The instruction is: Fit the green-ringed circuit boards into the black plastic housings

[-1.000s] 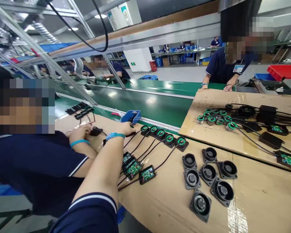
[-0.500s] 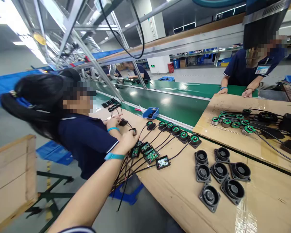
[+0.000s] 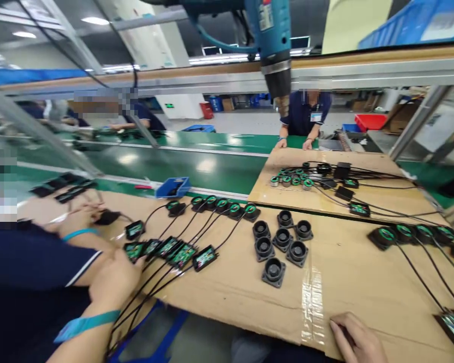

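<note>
My left hand (image 3: 115,277), with a teal band at its wrist, reaches far left to a row of open black boxes with green circuit boards (image 3: 183,255). Its curled fingers are against the nearest-left box (image 3: 133,250); what lies inside the grip is hidden. Black cables (image 3: 136,292) run from the boxes past this hand. My right hand (image 3: 357,338) rests loosely closed on the cardboard at the bottom edge, nothing visible in it. Beyond it stand several black square-flanged fan housings (image 3: 274,272). Wired fan parts with green boards (image 3: 222,204) line the back edge.
A co-worker's hand (image 3: 79,219) works close beside my left one. A second person (image 3: 306,116) leans over the far cardboard (image 3: 265,189), which bears more wired parts. A power drill (image 3: 274,60) hangs overhead. A blue bin (image 3: 173,188) stands by the green conveyor (image 3: 212,166).
The view has swung to the right, bringing my right hand and more wired parts into sight. My left hand has come lower along the boxes, away from the upper one.
</note>
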`<state>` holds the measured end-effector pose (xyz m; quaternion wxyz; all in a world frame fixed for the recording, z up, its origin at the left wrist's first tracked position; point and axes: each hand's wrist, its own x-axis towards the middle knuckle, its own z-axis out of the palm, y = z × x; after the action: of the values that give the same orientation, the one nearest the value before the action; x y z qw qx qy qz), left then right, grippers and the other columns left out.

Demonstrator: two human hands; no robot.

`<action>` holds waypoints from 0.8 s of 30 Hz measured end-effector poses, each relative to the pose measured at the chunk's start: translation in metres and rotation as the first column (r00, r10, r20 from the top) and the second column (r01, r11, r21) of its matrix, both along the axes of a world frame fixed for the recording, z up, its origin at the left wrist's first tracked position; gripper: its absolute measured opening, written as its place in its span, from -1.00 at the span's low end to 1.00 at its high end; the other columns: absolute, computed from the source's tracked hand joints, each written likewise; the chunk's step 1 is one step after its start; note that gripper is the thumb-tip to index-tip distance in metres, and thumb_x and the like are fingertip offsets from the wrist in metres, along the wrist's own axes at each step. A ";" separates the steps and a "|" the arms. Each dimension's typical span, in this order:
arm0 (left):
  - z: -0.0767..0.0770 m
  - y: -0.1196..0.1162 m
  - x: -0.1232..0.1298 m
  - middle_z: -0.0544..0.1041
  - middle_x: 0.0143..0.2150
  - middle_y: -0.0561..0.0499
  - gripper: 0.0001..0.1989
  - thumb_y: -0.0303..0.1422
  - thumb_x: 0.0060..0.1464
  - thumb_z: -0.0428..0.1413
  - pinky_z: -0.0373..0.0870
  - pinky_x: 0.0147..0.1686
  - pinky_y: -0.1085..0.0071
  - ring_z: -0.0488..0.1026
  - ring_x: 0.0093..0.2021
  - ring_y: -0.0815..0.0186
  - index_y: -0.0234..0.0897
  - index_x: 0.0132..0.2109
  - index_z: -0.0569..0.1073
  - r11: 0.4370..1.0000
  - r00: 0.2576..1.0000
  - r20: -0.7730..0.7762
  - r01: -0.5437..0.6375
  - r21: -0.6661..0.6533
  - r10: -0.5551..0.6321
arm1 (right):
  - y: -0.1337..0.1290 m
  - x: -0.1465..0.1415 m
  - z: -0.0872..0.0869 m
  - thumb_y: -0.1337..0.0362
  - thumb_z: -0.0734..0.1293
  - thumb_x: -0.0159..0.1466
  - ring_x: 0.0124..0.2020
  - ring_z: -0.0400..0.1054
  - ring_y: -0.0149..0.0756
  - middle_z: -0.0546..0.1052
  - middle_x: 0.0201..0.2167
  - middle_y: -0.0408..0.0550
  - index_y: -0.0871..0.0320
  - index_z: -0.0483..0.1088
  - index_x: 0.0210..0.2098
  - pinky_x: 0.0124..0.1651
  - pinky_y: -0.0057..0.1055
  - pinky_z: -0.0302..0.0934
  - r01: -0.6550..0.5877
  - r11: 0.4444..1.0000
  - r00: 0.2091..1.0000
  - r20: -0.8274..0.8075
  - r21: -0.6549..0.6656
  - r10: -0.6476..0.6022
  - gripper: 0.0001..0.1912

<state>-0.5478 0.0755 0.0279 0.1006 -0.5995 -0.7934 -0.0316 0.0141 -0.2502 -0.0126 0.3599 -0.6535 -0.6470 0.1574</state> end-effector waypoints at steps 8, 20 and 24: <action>0.002 -0.006 0.024 0.15 -0.55 0.03 -0.65 0.03 0.00 -0.16 0.50 -0.42 -0.11 0.53 -0.30 -0.19 -0.14 -0.47 0.06 0.991 0.997 0.083 -0.020 0.135 0.008 | 0.074 0.045 0.051 0.11 0.21 0.42 -0.29 0.48 -0.22 0.59 -0.28 0.02 0.13 0.52 -0.15 -0.17 -0.30 0.40 0.033 0.988 0.999 -0.009 -0.150 -0.035 -0.70; 0.001 -0.092 0.178 0.55 0.05 -0.06 -0.61 -0.10 0.18 0.11 0.54 0.06 0.00 0.56 0.01 0.03 -0.06 0.12 0.41 0.585 0.530 0.284 0.580 0.567 -0.799 | 0.369 0.086 0.087 0.02 0.37 0.30 0.06 0.37 0.02 0.49 0.03 0.24 0.26 0.37 0.11 0.10 -0.16 0.24 0.457 0.882 0.765 0.557 -0.116 -0.323 -0.47; -0.013 -0.150 0.254 0.48 0.15 -0.19 -0.52 -0.28 0.23 0.15 0.55 0.09 0.15 0.50 0.13 0.08 -0.20 0.26 0.32 0.606 0.402 0.464 0.628 0.488 -0.790 | 0.388 0.072 0.086 0.10 0.29 0.36 -0.04 0.44 -0.05 0.49 0.00 0.32 0.37 0.35 0.10 -0.04 -0.29 0.27 0.461 0.873 0.768 0.564 -0.157 -0.304 -0.52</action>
<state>-0.2940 -0.0741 0.0148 -0.1296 -0.8135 -0.4318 -0.3675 0.0860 0.1378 0.0736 0.0963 -0.8350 -0.5416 -0.0116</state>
